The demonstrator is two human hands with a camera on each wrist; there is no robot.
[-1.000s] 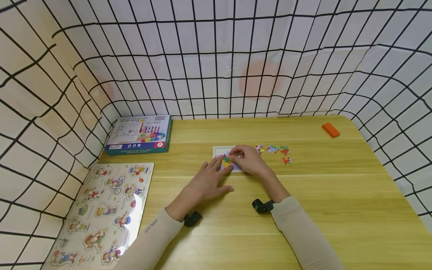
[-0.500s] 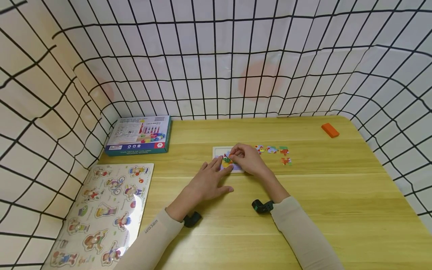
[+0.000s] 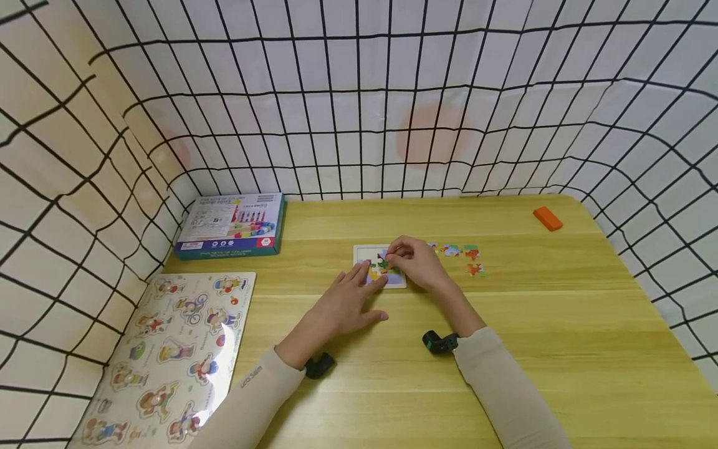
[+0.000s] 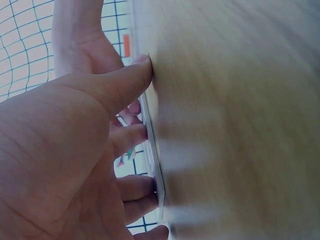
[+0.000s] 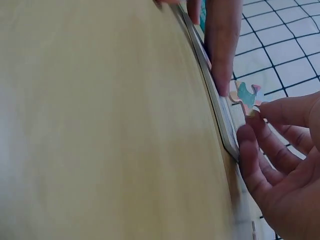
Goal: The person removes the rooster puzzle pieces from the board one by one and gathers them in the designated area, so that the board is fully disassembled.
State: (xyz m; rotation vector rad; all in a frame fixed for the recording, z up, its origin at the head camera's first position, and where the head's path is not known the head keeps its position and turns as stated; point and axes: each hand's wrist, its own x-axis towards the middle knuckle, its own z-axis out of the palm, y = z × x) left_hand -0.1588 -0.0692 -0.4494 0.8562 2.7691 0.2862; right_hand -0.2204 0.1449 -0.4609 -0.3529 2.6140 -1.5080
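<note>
- The fingertips of the right hand (image 3: 417, 262) pinch a little puzzle piece (image 5: 246, 95). They are squeezed close, and the other fingers bend in.
- The puzzle piece is up on its edge, tilted, by the right side of the puzzle board (image 3: 370, 249). It has a green patch and bits of pink. It is hard to tell if it touches the board.
- The left hand (image 3: 348, 302) has its fingers spread out. The fingertips rest on the puzzle board, and the thumb sticks out to the side, off the board.
- The puzzle board lies flat between the two hands. It has a pale edge, with green, yellow and purple colours inside.
- Four loose pieces (image 3: 472, 252) are on the table (image 3: 505, 362), right of the board. Three sit in a row, partly behind the right hand, and one is just below the end one.
- The left sleeve (image 3: 260, 390) has small letters that look like "LetsSlim".
- A flat box (image 3: 230, 224) lies at the back left. Big letters run along its front side, but they are too blurry to read.
- Near the box is a big picture board (image 3: 168, 355) with funny little figures. Its words are too tiny to read.
- An orange block (image 3: 547, 218) lies far back on the right.
</note>
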